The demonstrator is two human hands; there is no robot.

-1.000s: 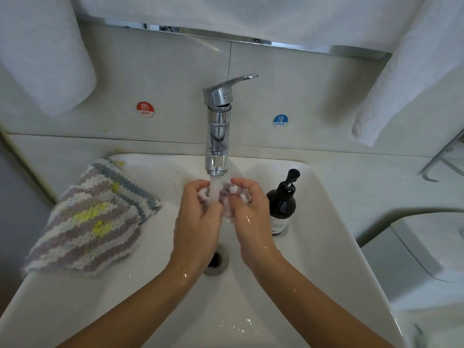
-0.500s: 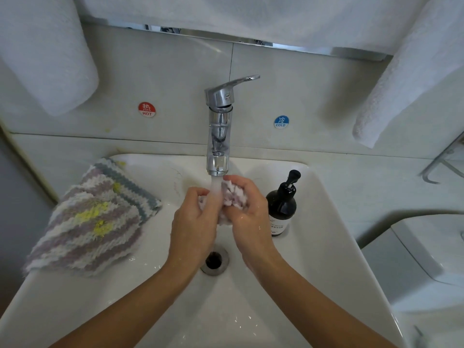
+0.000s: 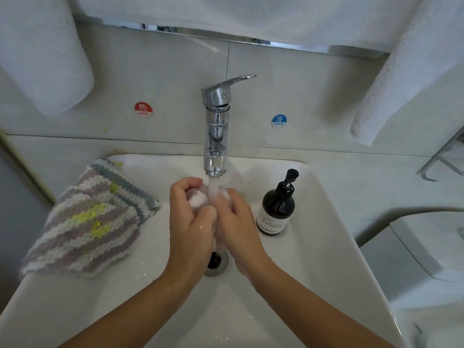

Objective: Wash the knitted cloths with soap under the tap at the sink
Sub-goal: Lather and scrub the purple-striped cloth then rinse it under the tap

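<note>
Cloth [image 3: 198, 200], soapy, is bunched in my left hand [image 3: 191, 223] & right hand [image 3: 237, 222], both gripping it under tap [image 3: 216, 136] stream; rinse step, next squeeze it out, then the striped cloths [image 3: 85, 222] on sink [image 3: 326, 247] edge.

A small whitish-pink knitted cloth [image 3: 198, 198] was bunched up and soaked right under the running tap [image 3: 216, 126], over the white sink [image 3: 313, 259]. A stack of striped grey, mauve and yellow knitted cloths [image 3: 90, 219] lay flat on the sink's left rim. The dark soap bottle [image 3: 277, 207] stood upright on the right.
</note>
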